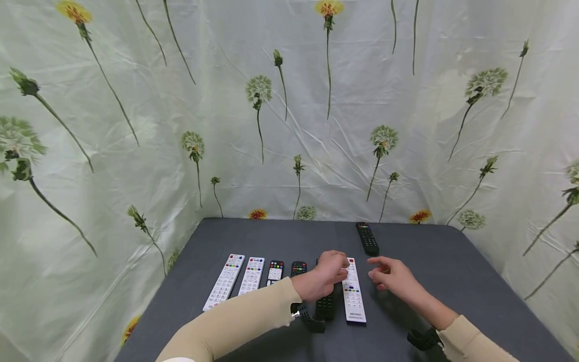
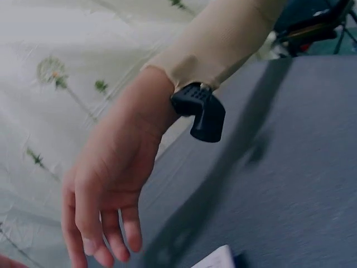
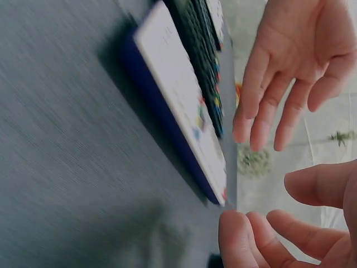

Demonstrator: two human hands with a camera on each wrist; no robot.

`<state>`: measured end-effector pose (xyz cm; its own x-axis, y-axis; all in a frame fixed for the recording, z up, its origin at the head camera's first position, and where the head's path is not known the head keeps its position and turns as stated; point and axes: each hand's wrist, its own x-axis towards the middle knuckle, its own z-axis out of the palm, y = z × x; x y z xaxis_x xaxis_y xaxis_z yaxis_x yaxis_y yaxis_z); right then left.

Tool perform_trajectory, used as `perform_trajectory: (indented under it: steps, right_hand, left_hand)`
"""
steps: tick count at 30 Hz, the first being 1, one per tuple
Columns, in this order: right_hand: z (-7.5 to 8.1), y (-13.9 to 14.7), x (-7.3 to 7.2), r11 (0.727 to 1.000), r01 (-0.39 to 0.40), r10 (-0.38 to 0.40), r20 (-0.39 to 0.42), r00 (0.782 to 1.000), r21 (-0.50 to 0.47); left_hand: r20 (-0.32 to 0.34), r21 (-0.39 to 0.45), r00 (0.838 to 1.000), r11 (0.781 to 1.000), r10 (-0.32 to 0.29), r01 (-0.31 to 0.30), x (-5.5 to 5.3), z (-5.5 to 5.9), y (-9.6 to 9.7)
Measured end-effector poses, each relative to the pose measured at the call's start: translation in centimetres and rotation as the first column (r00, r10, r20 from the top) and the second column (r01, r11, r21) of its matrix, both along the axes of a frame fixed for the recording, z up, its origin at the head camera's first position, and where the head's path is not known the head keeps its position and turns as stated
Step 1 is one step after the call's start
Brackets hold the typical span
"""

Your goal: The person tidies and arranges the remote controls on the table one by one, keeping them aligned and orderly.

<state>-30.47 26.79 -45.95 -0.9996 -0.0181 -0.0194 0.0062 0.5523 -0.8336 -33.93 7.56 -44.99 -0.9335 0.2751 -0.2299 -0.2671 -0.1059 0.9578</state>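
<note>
My left hand (image 1: 322, 275) hovers over a black remote control (image 1: 324, 307), partly covering it and the top of a long white remote control (image 1: 353, 296). Nothing is held by its loosely bent fingers (image 2: 83, 223). To the right of the white remote is my right hand (image 1: 394, 279), raised off the table, its fingers (image 3: 301, 231) relaxed with nothing between them. Seen from the right wrist, the white remote (image 3: 173, 72) has a dark blue side and lies beside the black one (image 3: 201, 50). Both hands are apart from it in that view.
Left of my hands lie two white remotes (image 1: 224, 282) and two smaller black remotes (image 1: 275, 270) in a row, partly behind my left sleeve (image 1: 244, 317). Another black remote (image 1: 367, 238) is near the back edge of the grey table (image 1: 280, 234). A flowered curtain (image 1: 289, 136) hangs behind.
</note>
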Motion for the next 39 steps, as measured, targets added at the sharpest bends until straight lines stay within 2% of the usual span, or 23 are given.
perform_trajectory:
  steps: [5,9,18,23,29,32,36,39]
  right_hand:
    - [1.0,0.7,-2.8,1.0,0.014,-0.014,-0.04,0.999,0.018]
    - [1.3,1.1,-4.8,0.999,0.042,-0.04,-0.053,0.998,0.029]
    - [1.8,2.2,-8.3,0.991,0.122,-0.119,-0.06,0.991,0.049]
    - [1.5,3.4,-9.2,0.981,0.179,-0.178,-0.025,0.984,0.073]
    - [-0.2,4.2,-9.9,0.972,0.206,-0.211,0.039,0.977,0.113]
    - [-1.1,4.3,-10.3,0.967,0.225,-0.233,0.052,0.971,0.117]
    - [-1.8,4.3,-10.7,0.949,0.279,-0.288,0.041,0.957,0.146]
    - [-2.0,4.3,-10.8,0.937,0.305,-0.315,0.031,0.949,0.168]
  left_hand:
    - [-0.001,0.069,0.997,0.995,0.073,-0.073,-3.0,-0.3,1.7]
    - [0.014,0.101,0.992,0.987,0.126,-0.127,-4.9,-0.3,3.2]
    - [0.075,0.093,0.963,0.959,0.26,-0.266,-7.8,0.3,5.0]
    - [0.111,0.099,0.956,0.955,0.27,-0.281,-8.4,0.0,5.8]
    - [0.155,0.054,0.952,0.96,0.263,-0.274,-8.5,-0.8,6.1]
    - [0.179,0.049,0.958,0.971,0.222,-0.234,-8.8,-1.3,6.2]
    - [0.175,-0.04,0.969,0.985,0.172,-0.168,-9.0,-1.7,6.6]
    - [0.157,-0.103,0.976,0.985,0.154,-0.139,-8.9,-1.6,6.9]
